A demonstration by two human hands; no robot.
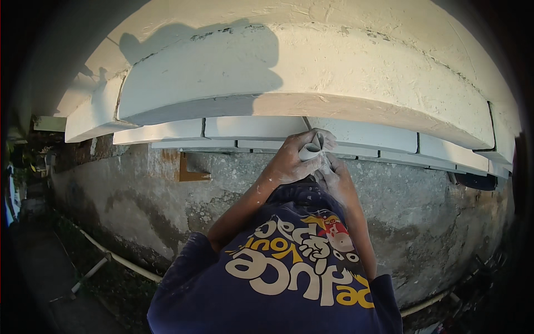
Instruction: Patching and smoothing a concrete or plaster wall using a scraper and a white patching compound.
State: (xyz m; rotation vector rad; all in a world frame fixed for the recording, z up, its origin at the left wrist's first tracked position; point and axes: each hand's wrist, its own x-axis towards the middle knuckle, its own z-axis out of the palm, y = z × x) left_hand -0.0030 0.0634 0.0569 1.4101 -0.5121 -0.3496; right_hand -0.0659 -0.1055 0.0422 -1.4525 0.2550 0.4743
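One pale sheet (309,153), loosely rolled, hollow-ended, in the grip of left hand (292,157) and right hand (336,176).

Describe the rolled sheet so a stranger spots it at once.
Start at the navy shirt and go up to the dusty left hand and right hand. Held there is the rolled sheet, small and greyish-white. Its open, curled end sets it apart from the flat-faced white blocks beyond.
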